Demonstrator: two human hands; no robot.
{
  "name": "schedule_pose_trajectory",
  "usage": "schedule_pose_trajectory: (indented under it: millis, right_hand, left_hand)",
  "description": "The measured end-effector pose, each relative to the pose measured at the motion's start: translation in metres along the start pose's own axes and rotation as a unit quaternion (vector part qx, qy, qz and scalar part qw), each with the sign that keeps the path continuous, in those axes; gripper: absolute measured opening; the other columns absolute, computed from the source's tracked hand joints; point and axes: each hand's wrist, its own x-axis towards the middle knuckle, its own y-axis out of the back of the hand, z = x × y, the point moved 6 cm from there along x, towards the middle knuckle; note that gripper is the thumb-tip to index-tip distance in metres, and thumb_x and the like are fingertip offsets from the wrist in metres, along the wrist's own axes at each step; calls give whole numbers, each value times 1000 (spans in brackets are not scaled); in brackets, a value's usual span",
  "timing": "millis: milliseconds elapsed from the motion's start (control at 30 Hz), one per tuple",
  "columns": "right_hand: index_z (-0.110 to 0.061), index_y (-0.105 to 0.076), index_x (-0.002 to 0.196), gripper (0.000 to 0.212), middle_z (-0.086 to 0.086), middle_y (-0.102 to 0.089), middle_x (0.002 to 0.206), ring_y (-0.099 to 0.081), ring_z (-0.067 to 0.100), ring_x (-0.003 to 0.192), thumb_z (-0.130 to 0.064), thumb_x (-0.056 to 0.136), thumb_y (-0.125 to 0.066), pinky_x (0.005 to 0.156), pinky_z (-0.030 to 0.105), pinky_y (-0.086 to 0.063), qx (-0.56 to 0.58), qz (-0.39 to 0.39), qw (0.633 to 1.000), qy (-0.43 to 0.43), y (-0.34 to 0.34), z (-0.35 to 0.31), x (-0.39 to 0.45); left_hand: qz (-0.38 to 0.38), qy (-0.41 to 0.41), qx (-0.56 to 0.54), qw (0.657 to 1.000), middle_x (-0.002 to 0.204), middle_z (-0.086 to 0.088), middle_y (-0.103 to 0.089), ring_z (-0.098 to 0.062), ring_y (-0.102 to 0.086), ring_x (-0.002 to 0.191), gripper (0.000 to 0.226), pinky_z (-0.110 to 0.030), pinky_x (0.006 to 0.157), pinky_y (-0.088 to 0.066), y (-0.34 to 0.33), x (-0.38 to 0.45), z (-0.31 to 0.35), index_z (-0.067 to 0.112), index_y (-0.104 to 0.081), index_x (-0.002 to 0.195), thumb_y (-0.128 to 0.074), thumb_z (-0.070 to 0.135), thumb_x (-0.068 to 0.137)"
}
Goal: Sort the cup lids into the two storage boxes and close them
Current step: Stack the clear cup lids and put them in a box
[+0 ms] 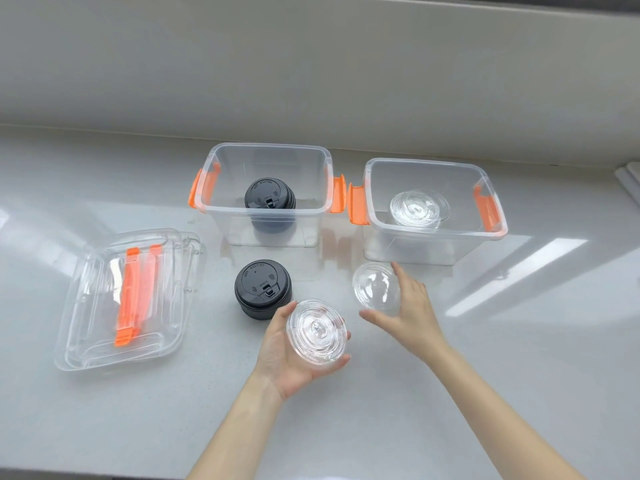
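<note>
Sorting under way, both boxes open. Left hand (294, 348) palm up, fingers curled loosely round a stack of flat clear lids (318, 332), held above the counter (519, 341). Right hand (405, 306) spread wide, closing on a domed clear lid (375, 289) just in front of the right box (436, 209); grip not yet certain. Flat clear lids already inside that box. Left box (270, 188) holding black lids (269, 199); another black stack (263, 289) on the counter before it. Two box covers (131, 296) stacked off to the left, orange clips showing. Next, likely: clear lids lifted over the right rim and dropped in; black stack into the left box; then covers on.
</note>
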Motion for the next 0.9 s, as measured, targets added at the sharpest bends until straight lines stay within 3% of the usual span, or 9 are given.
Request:
schedule_pose_trajectory:
  millis: [100, 200, 300, 400, 500, 567, 633, 767, 900]
  right_hand:
    - [-26, -24, 142, 104, -7, -41, 136, -35, 10, 126, -50, 56, -79, 104, 18, -26, 97, -31, 994, 50, 3, -36, -16]
    - [-38, -21, 136, 101, -20, -38, 129, -34, 0, 121, -59, 51, -70, 99, 2, -22, 106, -81, 986, 98, -7, -64, -36]
    - [-44, -13, 132, 96, -28, -32, 128, -32, -1, 122, -58, 54, -68, 105, 17, -28, 79, -106, 983, 125, -17, -71, -47]
    - [-40, -15, 137, 98, -22, -33, 131, -34, 2, 124, -58, 56, -69, 107, 32, -36, 56, -116, 984, 123, -19, -67, -51]
    - [-36, -16, 142, 106, -26, -30, 130, -31, 1, 126, -60, 54, -71, 107, 32, -36, 42, -133, 984, 111, -12, -65, -51]
    - [-38, -18, 142, 106, -32, -29, 128, -28, -3, 127, -60, 53, -70, 104, 23, -35, 89, -142, 983, 71, -1, -62, -50]
    - [-41, -30, 136, 88, -26, -37, 129, -34, -4, 125, -60, 58, -66, 99, 18, -32, 174, -114, 978, -2, 18, -55, -43]
    - [-25, -58, 111, 24, -8, -62, 110, -60, 4, 95, -28, 87, -58, 88, 25, -48, 302, 2, 949, -86, 64, -41, -17]
    - [-11, -64, 98, 14, 1, -64, 79, -62, 9, 59, -15, 88, -56, 53, 25, -56, 401, 25, 909, -109, 95, -42, 8]
  left_hand:
    - [2, -6, -4, 1000, 115, -16, -59, -35, -56, 104, 45, -51, 89, -44, -4, 2, 1, 12, -64, 97, -56, 47, 68]
    - [-25, -4, -22, 999, 114, -14, -59, -33, -54, 106, 49, -49, 97, -39, -12, 2, 0, 11, -62, 107, -54, 45, 71]
    - [-49, -19, -13, 999, 105, -15, -67, -32, -66, 94, 50, -46, 87, -50, -19, 1, -1, 10, -63, 108, -49, 47, 77]
    - [-69, -18, -9, 997, 106, -19, -69, -35, -68, 94, 57, -48, 81, -55, -24, 1, -5, 6, -67, 105, -44, 52, 81]
    - [-96, -23, 7, 995, 107, -19, -69, -36, -68, 96, 52, -49, 83, -54, -33, 0, -7, 4, -69, 101, -57, 45, 72]
    - [-99, -26, 15, 995, 115, -19, -62, -38, -61, 106, 50, -51, 97, -46, -41, 3, -6, 4, -65, 104, -64, 39, 67]
    - [-87, -39, 24, 995, 117, -20, -56, -38, -50, 112, 46, -52, 107, -32, -51, 8, -1, 7, -62, 104, -56, 39, 73]
    - [-98, -145, 120, 977, 88, -9, -68, -24, -62, 86, 37, -39, 89, -42, -107, 12, 27, 13, -68, 84, -45, 41, 77]
    - [-124, -203, 269, 933, 82, -1, -69, -15, -65, 81, 39, -31, 80, -49, -169, 25, 46, 16, -63, 88, -32, 39, 90]
